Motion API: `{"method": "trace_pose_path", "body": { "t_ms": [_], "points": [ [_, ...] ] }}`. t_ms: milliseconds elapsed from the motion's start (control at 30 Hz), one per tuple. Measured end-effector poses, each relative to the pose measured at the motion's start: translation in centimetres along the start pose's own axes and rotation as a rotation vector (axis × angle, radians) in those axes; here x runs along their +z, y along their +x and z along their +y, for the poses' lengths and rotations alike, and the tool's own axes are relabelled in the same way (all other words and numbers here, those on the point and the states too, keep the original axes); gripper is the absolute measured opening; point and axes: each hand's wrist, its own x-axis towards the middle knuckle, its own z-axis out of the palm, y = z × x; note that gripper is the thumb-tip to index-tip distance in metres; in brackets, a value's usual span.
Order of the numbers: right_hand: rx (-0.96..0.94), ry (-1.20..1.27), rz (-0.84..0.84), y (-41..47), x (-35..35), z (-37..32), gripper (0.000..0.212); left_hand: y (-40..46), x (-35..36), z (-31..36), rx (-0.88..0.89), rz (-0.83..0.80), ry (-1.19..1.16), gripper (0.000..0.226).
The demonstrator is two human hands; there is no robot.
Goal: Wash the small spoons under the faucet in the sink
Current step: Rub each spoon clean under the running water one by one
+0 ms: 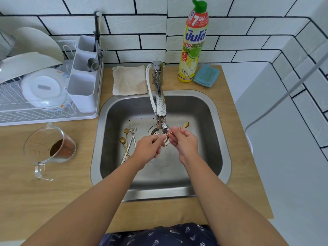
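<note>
Spoons are split between your hands and the sink floor. You pinch one gold spoon point(178, 128) by its thin handle in your right hand point(184, 143), fingers closed on it, bowl pointing up and to the far right, just right of the faucet point(160, 103) outlet. Your left hand point(148, 150) is curled beside it under the spout, fingertips nearly meeting those of the right; something seems to be between its fingers, but you cannot tell from here whether it grips the spoon's handle end or anything at all. A thin stream of water runs from the spout down between your hands toward the drain strainer point(159, 135).

To the left of your left hand, more small spoons point(126, 139) lie in a loose bunch on the bottom of the steel sink point(209, 139): two gold ones and a silver one with a heart-shaped bowl, handles pointing toward you and partly hidden by your wrist.

On the counter, a glass measuring jug point(51, 148) with brown grounds lies tipped at the near left, a dish rack point(44, 96) sits far left, a folded cloth point(129, 79) lies behind the sink, and a dish soap bottle point(193, 43) stands at the far right beside a blue sponge point(205, 75).
</note>
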Motion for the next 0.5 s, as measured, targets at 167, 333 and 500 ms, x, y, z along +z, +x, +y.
{"method": "trace_pose_path", "body": {
  "t_ms": [167, 333, 500],
  "points": [
    [0.028, -0.025, 0.021, 0.2, -0.37, -0.44, 0.008, -0.08, -0.37, -0.13, -0.108, -0.213, -0.348, 0.025],
    [0.058, -0.067, -0.021, -0.17, 0.24, -0.07, 0.01, -0.09, -0.52, -0.4, -0.119, -0.085, -0.274, 0.034],
    [0.048, -0.078, -0.019, -0.17, 0.26, -0.24, 0.01, -0.06, -0.48, -0.25, -0.182, -0.159, -0.468, 0.031]
  ]
}}
